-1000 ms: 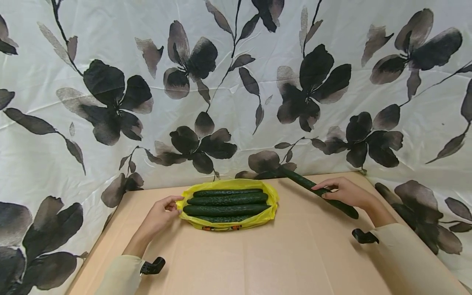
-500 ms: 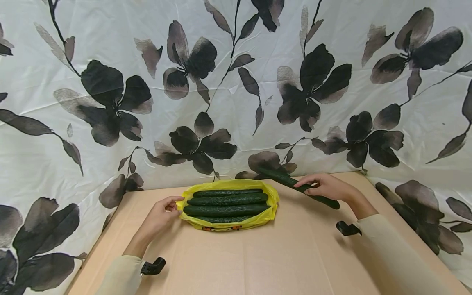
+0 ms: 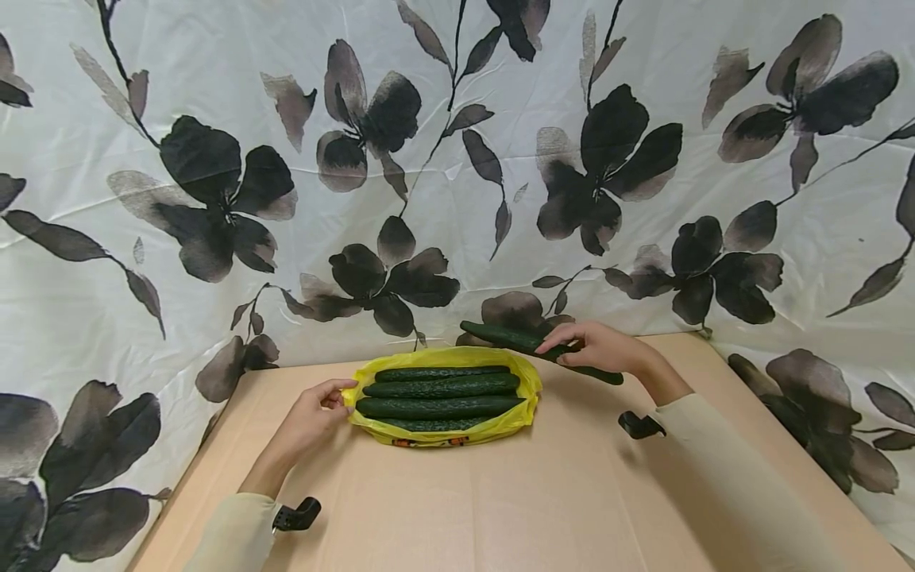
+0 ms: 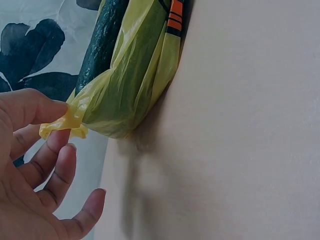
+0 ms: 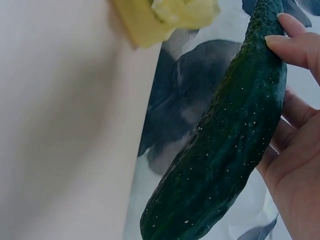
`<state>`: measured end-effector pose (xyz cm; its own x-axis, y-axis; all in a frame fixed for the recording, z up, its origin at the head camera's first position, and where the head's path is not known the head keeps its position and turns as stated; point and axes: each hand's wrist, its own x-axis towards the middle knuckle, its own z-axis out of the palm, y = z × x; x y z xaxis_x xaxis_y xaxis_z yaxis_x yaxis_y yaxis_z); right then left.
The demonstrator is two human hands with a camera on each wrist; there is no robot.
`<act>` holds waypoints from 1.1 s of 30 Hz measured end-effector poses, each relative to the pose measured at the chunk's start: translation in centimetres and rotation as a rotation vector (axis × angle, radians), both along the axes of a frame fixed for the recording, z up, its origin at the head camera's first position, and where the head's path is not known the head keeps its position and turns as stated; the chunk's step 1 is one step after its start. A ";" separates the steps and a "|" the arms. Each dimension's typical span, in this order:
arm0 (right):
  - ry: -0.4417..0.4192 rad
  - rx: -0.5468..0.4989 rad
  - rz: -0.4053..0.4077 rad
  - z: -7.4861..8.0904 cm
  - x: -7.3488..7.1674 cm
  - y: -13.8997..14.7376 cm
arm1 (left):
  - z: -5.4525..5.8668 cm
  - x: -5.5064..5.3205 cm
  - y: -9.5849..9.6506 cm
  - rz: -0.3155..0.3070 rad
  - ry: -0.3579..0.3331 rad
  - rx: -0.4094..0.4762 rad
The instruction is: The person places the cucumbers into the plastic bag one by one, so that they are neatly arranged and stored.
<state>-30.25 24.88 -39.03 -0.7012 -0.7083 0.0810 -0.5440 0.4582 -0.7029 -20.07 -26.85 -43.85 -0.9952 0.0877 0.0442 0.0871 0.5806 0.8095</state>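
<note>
A yellow plastic bag lies on the table with its mouth spread, and several dark green cucumbers lie side by side inside it. With thumb and forefinger my left hand pinches the bag's left end; the left wrist view shows the crumpled yellow edge between them, the other fingers free. My right hand grips another cucumber from above, around its middle. That cucumber is held up beyond the bag's back right rim, tilted with its left end higher. In the right wrist view its bumpy skin fills the middle.
The light tan tabletop extends in front of the bag and to both sides. Behind it hangs a white cloth with dark flower prints. Small black devices sit at both wrists.
My right hand has carried its cucumber leftward and slightly up, from the table's right side to the bag's back right edge. The left hand and bag have stayed put.
</note>
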 end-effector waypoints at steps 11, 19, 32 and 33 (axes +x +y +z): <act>0.032 -0.017 0.097 1.3 -1.3 -4.4 | 0.0 0.2 0.0 -0.018 -0.009 0.008; 0.053 0.000 0.145 2.1 -1.5 -7.4 | 0.0 0.5 0.0 -0.019 -0.025 0.027; 0.090 0.023 0.184 2.3 -2.5 -11.2 | 0.1 0.2 -0.1 -0.032 -0.019 0.023; 0.087 0.024 0.184 2.4 -2.5 -11.6 | 0.1 0.2 -0.1 -0.030 -0.020 0.024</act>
